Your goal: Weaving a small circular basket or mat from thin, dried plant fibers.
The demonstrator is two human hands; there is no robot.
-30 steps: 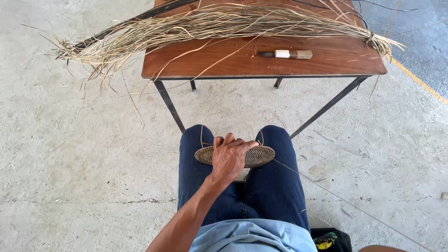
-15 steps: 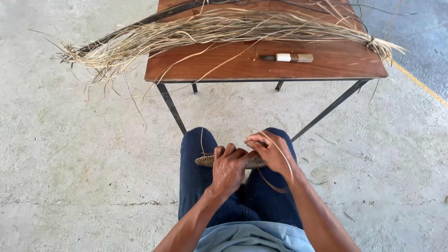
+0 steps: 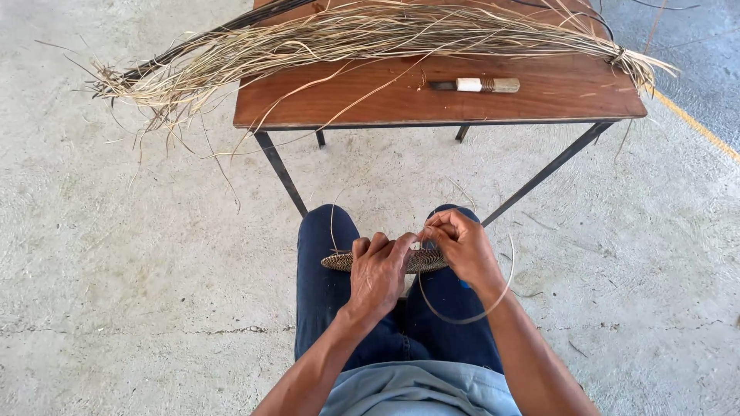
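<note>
Concrete floor point(image 3: 116, 293), grey and rough, lies under everything. Beyond the knees stands a wooden table point(image 3: 570, 96) with thin metal legs. Across its far side lies a long bundle of dry straw fibres point(image 3: 324, 38), its long axis running left to right, the loose ends hanging past the table's left edge. Just in front of the bundle on the table lies a knife point(image 3: 474, 85) with a wrapped handle, also lengthwise left to right. Nearer than the table, on the lap in blue trousers, is a flat oval woven disc point(image 3: 339, 262), seen edge-on. The left hand point(image 3: 378, 273) is closed over its middle. The right hand point(image 3: 462, 246) pinches a thin fibre strand point(image 3: 493, 304) at the disc's right edge; the strand curves down in a loop.
</note>
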